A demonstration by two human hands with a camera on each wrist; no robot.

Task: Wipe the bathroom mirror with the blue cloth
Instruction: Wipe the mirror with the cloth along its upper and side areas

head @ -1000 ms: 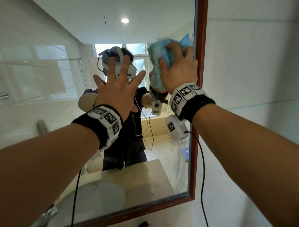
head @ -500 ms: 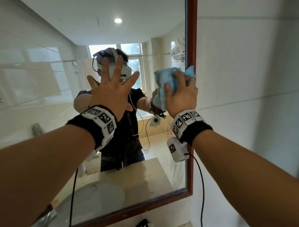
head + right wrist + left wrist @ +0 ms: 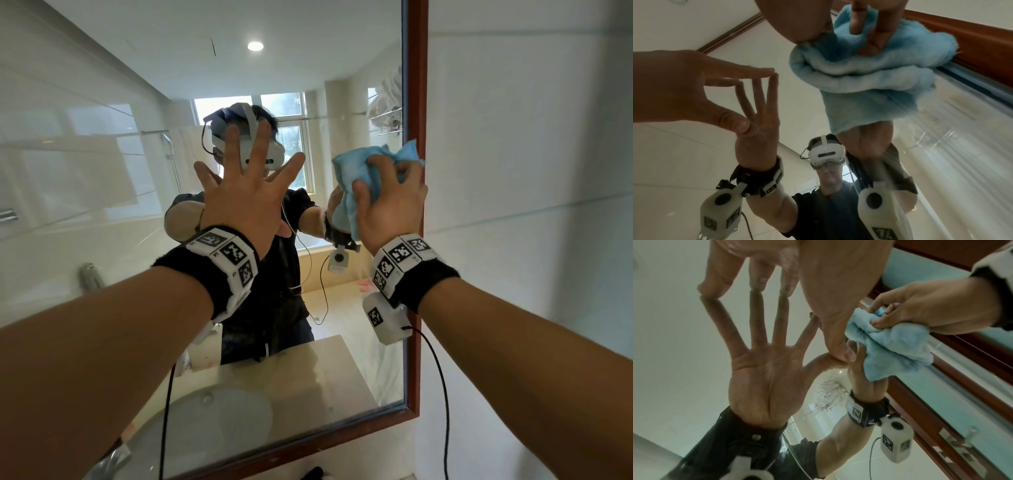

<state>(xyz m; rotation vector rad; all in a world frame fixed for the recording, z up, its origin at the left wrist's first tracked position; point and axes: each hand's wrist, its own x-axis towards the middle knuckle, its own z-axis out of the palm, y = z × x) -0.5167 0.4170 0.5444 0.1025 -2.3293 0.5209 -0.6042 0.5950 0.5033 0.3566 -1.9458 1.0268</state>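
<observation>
From the head view my right hand (image 3: 390,202) grips the bunched cloth (image 3: 363,171) against the mirror (image 3: 359,325) beside its right frame (image 3: 416,102), so I'd press flat and run overlapping strokes. The left wrist view shows my left hand (image 3: 818,272) spread, fingertips on the glass (likely smudging it). In the right wrist view the cloth (image 3: 875,78) is wadded; I'd flatten it.

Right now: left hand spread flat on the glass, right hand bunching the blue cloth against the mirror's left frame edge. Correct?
Not quite. The right hand bunches the blue cloth by the mirror's right frame edge, as the head view shows. The left hand is spread, fingertips on the glass.
</observation>
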